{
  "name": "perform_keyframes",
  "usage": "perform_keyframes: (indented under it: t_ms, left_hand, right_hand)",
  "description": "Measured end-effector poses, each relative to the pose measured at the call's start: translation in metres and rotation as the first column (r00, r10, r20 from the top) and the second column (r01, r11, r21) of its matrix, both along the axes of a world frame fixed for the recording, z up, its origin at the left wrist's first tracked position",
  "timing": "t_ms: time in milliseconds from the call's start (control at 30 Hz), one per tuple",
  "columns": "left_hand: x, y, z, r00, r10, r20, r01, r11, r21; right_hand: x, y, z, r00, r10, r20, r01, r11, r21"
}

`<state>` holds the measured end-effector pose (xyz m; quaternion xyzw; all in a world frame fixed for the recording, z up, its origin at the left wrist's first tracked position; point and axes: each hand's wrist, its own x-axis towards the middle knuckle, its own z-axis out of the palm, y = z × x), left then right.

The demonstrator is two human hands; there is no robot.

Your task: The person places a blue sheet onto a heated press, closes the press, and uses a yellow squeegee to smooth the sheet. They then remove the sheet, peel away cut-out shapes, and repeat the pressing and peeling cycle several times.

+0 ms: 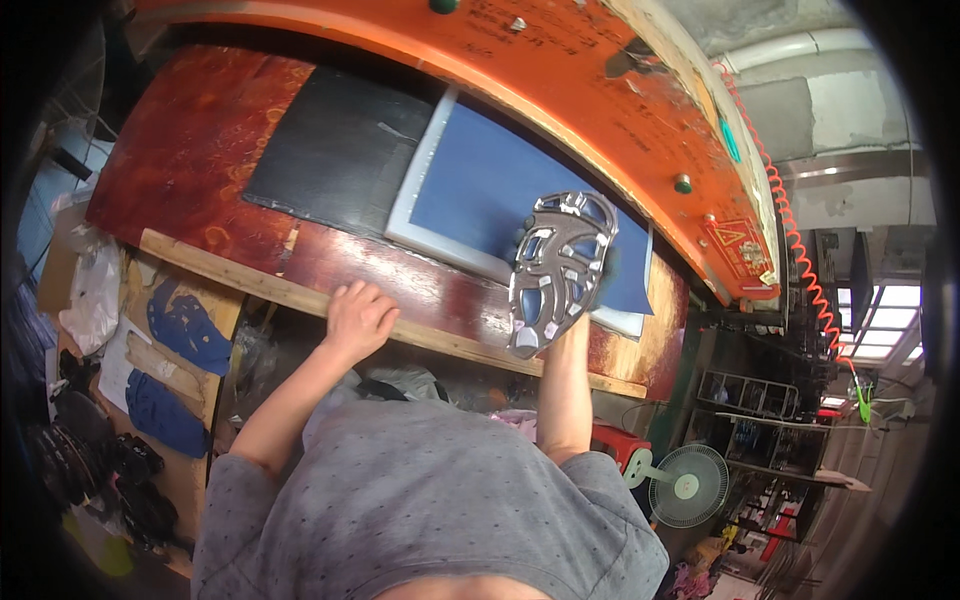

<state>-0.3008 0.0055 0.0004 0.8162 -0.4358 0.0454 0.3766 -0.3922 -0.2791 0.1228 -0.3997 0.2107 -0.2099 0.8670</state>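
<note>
A sole-shaped cutting die (563,262), dark grey-brown with shiny cut-outs, is held up in my right hand (580,322). It tilts above a blue sheet (480,165), and most of the hand is hidden behind it. That sheet lies on a pale grey board (408,215) on the reddish table. My left hand (360,315) rests on the wooden front rail (290,292), fingers loosely bent over its edge, holding nothing.
An orange press beam (600,100) spans the table's far side. Beside the board lies a black mat (335,145). Blue cut pieces (185,325) lie on a side surface at left. A fan (688,486) stands at right, below a coiled red hose (800,250).
</note>
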Motion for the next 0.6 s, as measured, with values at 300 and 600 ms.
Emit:
perform_keyframes:
  t_ms: [300,600]
  left_hand:
    - [-0.002,-0.003,0.008,1.000,0.026,-0.009,-0.027,0.998,-0.052]
    - [-0.008,-0.008,0.014,0.997,0.072,0.033,-0.070,0.996,-0.060]
  right_hand:
    - [0.114,-0.046,0.007,0.930,-0.040,-0.366,-0.066,0.960,-0.273]
    - [0.224,0.008,0.010,0.396,-0.595,-0.699,-0.491,0.506,-0.709]
